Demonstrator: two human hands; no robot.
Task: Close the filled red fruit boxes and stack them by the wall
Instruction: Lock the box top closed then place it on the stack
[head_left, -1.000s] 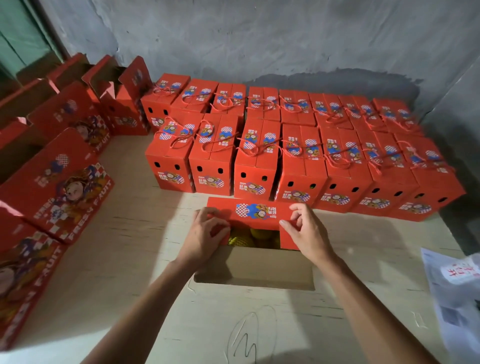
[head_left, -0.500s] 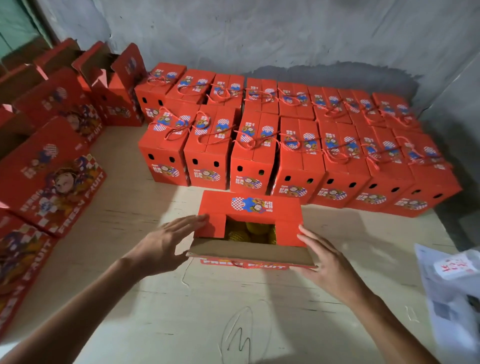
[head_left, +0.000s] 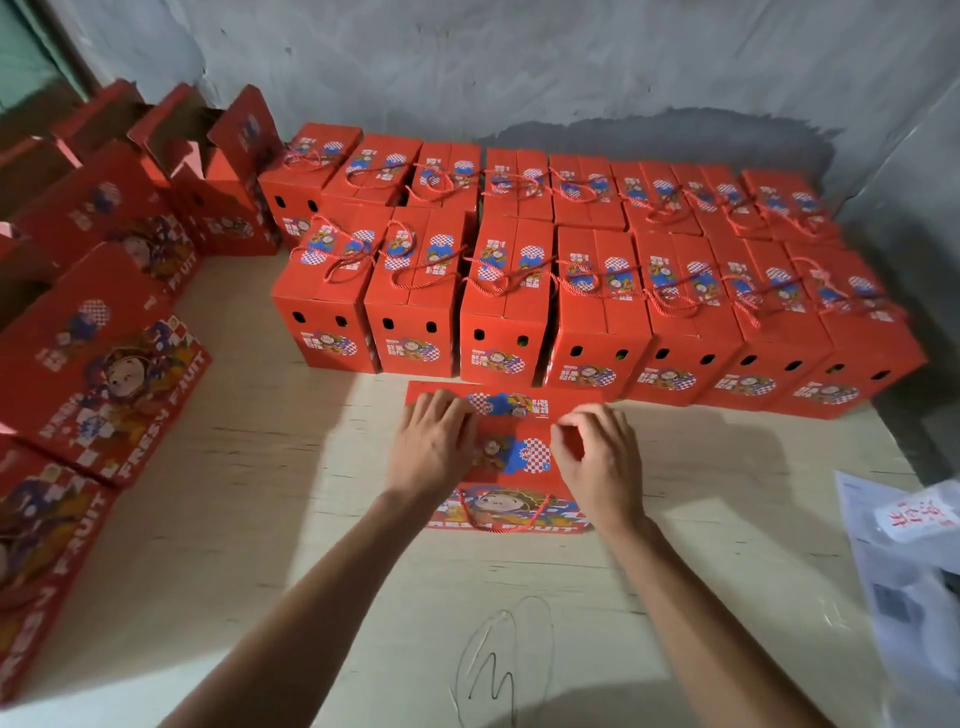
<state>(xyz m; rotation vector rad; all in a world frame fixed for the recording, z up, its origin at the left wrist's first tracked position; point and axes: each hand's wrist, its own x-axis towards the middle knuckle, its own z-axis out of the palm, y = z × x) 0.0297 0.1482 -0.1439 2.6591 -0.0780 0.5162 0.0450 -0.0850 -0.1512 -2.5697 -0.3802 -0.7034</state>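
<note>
— What is seen behind and beneath everything?
— Grey plaster wall (head_left: 519, 57) is seen across the back, and a pale wooden table (head_left: 249, 519) is spread below it. A pencilled scribble (head_left: 498, 660) is marked on the bare near part of the table, where most of the open room is left, on both sides of the forearms.

— How is the far edge taken up?
— Two rows of closed red boxes (head_left: 597, 270) are packed against the wall, side touching side, with red cord handles laid over their lids. Only a narrow strip of table is left between the front row and the box being worked on.

— And the left and right edges?
— Open red boxes (head_left: 98, 364) with raised flaps are lined along the left edge. Crumpled white plastic packaging (head_left: 914, 561) is piled at the right edge, well apart from the hands.

— Where is the task's box?
— The red fruit box (head_left: 511, 457) is set at the table's middle, just in front of the front row, with its lid flaps folded down.

— How are the hands placed?
— The left hand (head_left: 434, 447) is laid flat on the lid's left part, fingers straight and together. The right hand (head_left: 597, 462) is rested on the right part, its fingers curled at the flap's edge; whether the flap is pinched cannot be told.
</note>
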